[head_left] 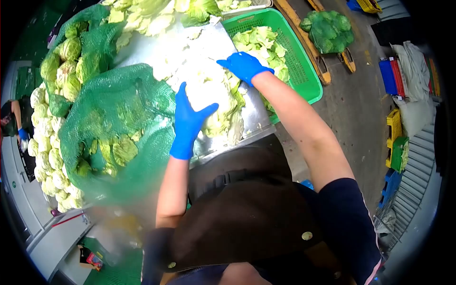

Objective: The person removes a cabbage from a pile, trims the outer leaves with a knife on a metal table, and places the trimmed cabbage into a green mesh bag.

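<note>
1 apron (237, 209) nearest, up against the front edge of the table (256, 111).

Left hand (189, 118): thumb spread wide from the fingers, on the left side of the pale leaves (209, 88). Not gripping, as far as shown. Right hand (243, 66): over the right side of them, fingers reaching left. Underside hidden, so can't tell if it's pinching anything.

Leaves sit loose on the metal between the 2 hands, some close to the front edge. Glare washes out the middle; can't count them.

My take on handling: cup from both sides, hands low, light even pressure. Small loads beat 1 big heap, since loose leaves will likely slip out between the fingers. Bring the front-edge ones inward first; they look easiest to drop.

Net bag (121, 85) lies just left of the left hand. Watch fingers snagging in the mesh.

Crate (311, 85) with more leaves is just right of the table, close beside the right wrist. Mind the rim with that forearm.

Farther: net sack (327, 31) on the floor side, well apart.
</note>
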`<state>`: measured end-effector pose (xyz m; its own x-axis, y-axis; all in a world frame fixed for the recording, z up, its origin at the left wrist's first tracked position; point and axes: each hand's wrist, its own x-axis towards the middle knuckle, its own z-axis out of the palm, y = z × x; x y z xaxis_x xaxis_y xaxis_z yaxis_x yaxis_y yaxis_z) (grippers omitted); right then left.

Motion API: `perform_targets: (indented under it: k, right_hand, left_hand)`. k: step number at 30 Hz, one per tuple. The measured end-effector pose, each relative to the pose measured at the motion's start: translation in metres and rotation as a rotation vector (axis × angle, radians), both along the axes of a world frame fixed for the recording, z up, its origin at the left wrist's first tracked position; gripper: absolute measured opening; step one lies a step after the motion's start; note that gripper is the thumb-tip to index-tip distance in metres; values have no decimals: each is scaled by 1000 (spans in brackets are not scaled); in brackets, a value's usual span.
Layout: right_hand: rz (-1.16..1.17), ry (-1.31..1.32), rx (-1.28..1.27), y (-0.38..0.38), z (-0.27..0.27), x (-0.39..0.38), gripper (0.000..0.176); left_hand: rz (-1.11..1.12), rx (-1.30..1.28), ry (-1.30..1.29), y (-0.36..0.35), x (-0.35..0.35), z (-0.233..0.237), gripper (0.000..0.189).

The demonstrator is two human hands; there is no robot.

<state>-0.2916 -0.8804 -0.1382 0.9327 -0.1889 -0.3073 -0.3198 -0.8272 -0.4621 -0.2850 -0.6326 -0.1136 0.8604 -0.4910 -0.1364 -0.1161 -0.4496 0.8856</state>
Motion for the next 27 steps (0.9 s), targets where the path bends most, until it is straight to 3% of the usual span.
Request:
perform_targets:
  k: [1, 4, 5, 7, 8, 9, 12, 13, 15, 17, 19, 23, 27]
  right_hand:
    - [-32, 16, 115, 1, 13, -10, 62]
    - [-100, 0, 223, -3, 2, -34, 64]
    - [-271, 169, 381, -3, 9, -39, 66]
    - [-427, 83, 499, -4, 23, -54, 64]
    - [-369, -274, 270, 0, 32, -65, 62]
    - [-528, -409, 209, 2, 34, -66, 58]
    - [-279, -353, 482, 33, 83, -62, 57]
    - [-137, -398, 420, 39, 63, -56, 59]
    - [-78, -446, 552, 39, 49, -56, 56]
    - [-131, -361, 484, 29, 51, -55, 48]
    - [-139, -354, 459, 27, 40, -57, 45]
    - [-128, -222, 461, 25, 55, -62, 46]
    - [-88, -240, 279, 33, 79, -69, 70]
  left_hand:
    - [18, -119, 68, 2, -4, 0, 106]
    - [-14, -139, 115, 24, 0, 5, 103]
    - [-28, -145, 146, 25, 1, 7, 103]
    - [-47, -158, 217, 27, 3, 10, 102]
    - [-72, -115, 166, 25, 7, 10, 104]
    - [-129, -102, 122, 22, 13, 7, 103]
    - [-279, -103, 39, 2, 33, 11, 106]
    - [-246, -146, 34, -1, 34, 13, 106]
    - [-182, -237, 28, -9, 36, 12, 107]
    - [-32, 49, -306, 2, 23, 7, 98]
    - [54, -14, -231, -1, -8, 8, 103]
    - [9, 236, -326, -32, -22, 16, 128]
    - [-26, 240, -415, -38, 6, 13, 128]
